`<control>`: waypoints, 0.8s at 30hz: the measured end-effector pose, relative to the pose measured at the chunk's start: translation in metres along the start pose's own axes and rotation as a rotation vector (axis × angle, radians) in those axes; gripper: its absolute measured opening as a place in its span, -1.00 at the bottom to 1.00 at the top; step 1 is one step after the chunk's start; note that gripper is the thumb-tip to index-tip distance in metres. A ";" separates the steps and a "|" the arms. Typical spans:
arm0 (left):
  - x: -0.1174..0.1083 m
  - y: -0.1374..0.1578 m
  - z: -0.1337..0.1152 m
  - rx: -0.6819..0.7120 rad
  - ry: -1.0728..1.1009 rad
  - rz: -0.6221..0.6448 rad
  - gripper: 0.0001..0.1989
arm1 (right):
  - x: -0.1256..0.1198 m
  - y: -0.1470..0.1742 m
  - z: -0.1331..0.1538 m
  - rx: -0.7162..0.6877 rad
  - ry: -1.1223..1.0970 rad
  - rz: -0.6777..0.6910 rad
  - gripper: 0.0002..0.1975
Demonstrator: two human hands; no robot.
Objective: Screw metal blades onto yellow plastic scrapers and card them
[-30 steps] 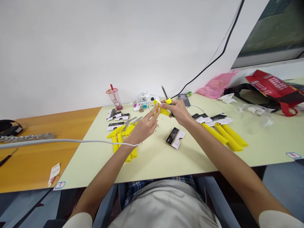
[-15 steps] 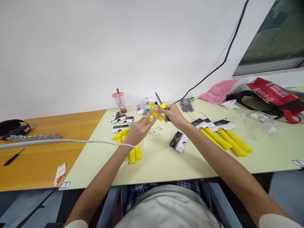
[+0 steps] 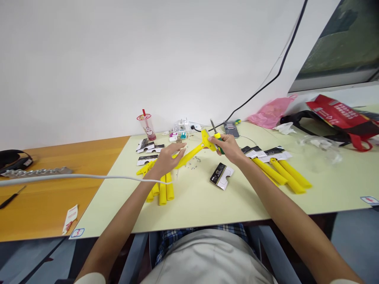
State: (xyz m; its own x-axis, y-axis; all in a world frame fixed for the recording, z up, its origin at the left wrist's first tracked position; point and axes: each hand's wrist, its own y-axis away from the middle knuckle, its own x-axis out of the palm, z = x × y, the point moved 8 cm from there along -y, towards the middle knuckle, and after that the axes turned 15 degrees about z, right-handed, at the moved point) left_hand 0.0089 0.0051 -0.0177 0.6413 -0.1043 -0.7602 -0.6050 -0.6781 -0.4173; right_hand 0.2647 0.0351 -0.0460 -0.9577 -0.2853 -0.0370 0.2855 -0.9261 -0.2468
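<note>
My right hand (image 3: 229, 146) grips a screwdriver (image 3: 218, 137) with a yellow-green handle, its metal shaft pointing up. The same hand pinches the wide head of a yellow scraper (image 3: 206, 139). The scraper's handle slants down left, its far end behind my left hand (image 3: 169, 158). My left thumb and fingertips are brought close together above that handle; whatever is between them is too small to make out. Below lie several small metal screws (image 3: 194, 162). More yellow scrapers (image 3: 162, 191) lie under my left forearm.
A black-and-white card packet (image 3: 221, 176) lies mid-table. More yellow handles (image 3: 291, 175) and packets are at right. A cup with a straw (image 3: 146, 126), a power strip (image 3: 181, 127) and a phone (image 3: 231, 129) stand along the wall. A white cable (image 3: 118, 176) crosses in front.
The scraper and screwdriver have moved right with my right hand. My left hand has come off the scraper's head and drawn back left, its fingertips closing together.
</note>
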 end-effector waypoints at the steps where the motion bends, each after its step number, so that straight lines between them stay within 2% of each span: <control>1: 0.000 -0.004 0.009 -0.051 0.046 0.020 -0.64 | -0.007 0.001 -0.001 0.005 -0.005 0.009 -0.49; 3: 0.013 -0.014 0.025 -0.135 0.097 0.182 -0.68 | -0.016 0.003 -0.005 0.032 -0.018 0.052 -0.50; 7: 0.055 -0.028 0.047 -0.219 0.040 0.655 -0.76 | -0.017 0.010 -0.022 0.123 -0.041 0.187 -0.50; 9: 0.067 -0.034 0.054 -0.237 0.006 0.792 -0.73 | -0.016 0.014 -0.030 0.177 -0.050 0.240 -0.49; 14: 0.085 -0.046 0.056 -0.190 0.009 0.974 -0.68 | -0.003 0.022 -0.043 0.307 -0.010 0.442 -0.55; 16: 0.092 -0.047 0.056 -0.173 0.044 1.041 -0.68 | 0.001 0.024 -0.046 0.335 0.015 0.483 -0.53; 19: 0.102 -0.048 0.056 -0.165 0.093 1.124 -0.70 | 0.005 0.024 -0.052 0.353 0.035 0.498 -0.49; 24: 0.109 -0.055 0.061 -0.177 0.104 1.140 -0.69 | 0.005 0.024 -0.064 0.379 0.031 0.480 -0.48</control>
State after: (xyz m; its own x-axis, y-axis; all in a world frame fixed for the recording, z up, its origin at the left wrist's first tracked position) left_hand 0.0828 0.0754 -0.1083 -0.1930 -0.7742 -0.6028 -0.7880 -0.2438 0.5654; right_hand 0.2646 0.0273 -0.1136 -0.7177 -0.6907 -0.0881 0.6732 -0.7207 0.1654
